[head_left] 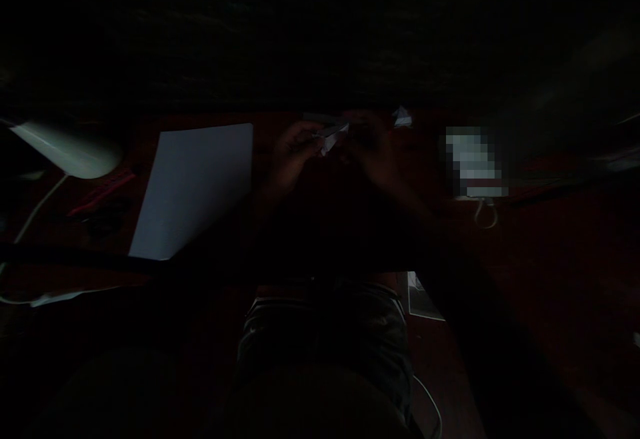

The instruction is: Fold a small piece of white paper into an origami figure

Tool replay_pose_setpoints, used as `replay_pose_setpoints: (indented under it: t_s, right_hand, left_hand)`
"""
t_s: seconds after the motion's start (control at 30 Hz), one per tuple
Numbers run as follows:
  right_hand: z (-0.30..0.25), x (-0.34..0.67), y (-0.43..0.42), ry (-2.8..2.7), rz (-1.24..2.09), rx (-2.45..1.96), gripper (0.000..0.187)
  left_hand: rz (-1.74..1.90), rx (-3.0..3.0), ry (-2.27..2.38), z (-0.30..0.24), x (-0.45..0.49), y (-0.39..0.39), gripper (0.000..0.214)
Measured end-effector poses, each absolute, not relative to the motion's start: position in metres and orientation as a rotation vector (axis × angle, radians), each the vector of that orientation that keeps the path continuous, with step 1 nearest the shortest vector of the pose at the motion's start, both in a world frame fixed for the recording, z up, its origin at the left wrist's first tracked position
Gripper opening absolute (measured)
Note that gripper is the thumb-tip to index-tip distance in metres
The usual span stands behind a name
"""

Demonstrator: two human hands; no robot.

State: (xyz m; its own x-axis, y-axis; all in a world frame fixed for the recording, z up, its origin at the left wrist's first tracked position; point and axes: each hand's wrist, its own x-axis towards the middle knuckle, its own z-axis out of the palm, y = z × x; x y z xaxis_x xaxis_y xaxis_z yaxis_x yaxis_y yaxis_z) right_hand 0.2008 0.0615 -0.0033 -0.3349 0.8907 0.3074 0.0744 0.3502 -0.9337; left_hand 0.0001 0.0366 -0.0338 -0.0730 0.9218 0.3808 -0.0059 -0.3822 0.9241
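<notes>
The view is very dark. Near the far edge of a dark reddish table, a small piece of folded white paper is held up between my two hands. My left hand pinches its left side with the fingers curled in. From the right, my right hand closes around the other side, though its fingertips are mostly lost in shadow. Another small folded white paper lies on the table just beyond my right hand. To the left of my left hand rests a large white sheet or stack of paper.
A white lamp-like object with a pale cord reaches in at the left, beside a red strip-shaped thing. On the right lies a blurred-out pale object with a looped cord. My lap shows below the table edge.
</notes>
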Motion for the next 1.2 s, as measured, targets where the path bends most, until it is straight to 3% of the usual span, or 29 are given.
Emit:
replay_pose_setpoints:
  t_s: [0.17, 0.33, 0.47, 0.67, 1.0, 1.2]
  right_hand:
    - [-0.001, 0.207, 0.061, -1.746, 1.026, -0.848, 0.036]
    - [-0.002, 0.203, 0.062, -1.764, 1.15, -0.91, 0.052]
    - [0.004, 0.199, 0.058, -1.789, 1.246, -1.001, 0.046]
    - [0.015, 0.207, 0.053, -1.858, 1.132, -1.122, 0.058]
    - [0.016, 0.207, 0.05, -1.608, 1.383, -1.015, 0.051]
    - [0.005, 0.205, 0.061, -1.644, 1.264, -0.953, 0.043]
  left_hand:
    - [1.572, 1.461, 1.03, -0.037, -0.002, 0.038, 0.029]
    - [1.58, 1.463, 1.034, -0.041, -0.003, 0.04, 0.032]
    - [1.606, 1.434, 1.065, -0.04, -0.002, 0.04, 0.033]
    - [1.558, 1.515, 1.075, -0.031, 0.0, 0.034, 0.028]
    - [1.541, 1.395, 1.022, -0.032, 0.001, 0.032, 0.04]
    - [1.518, 1.464, 1.056, -0.038, 0.001, 0.035, 0.04]
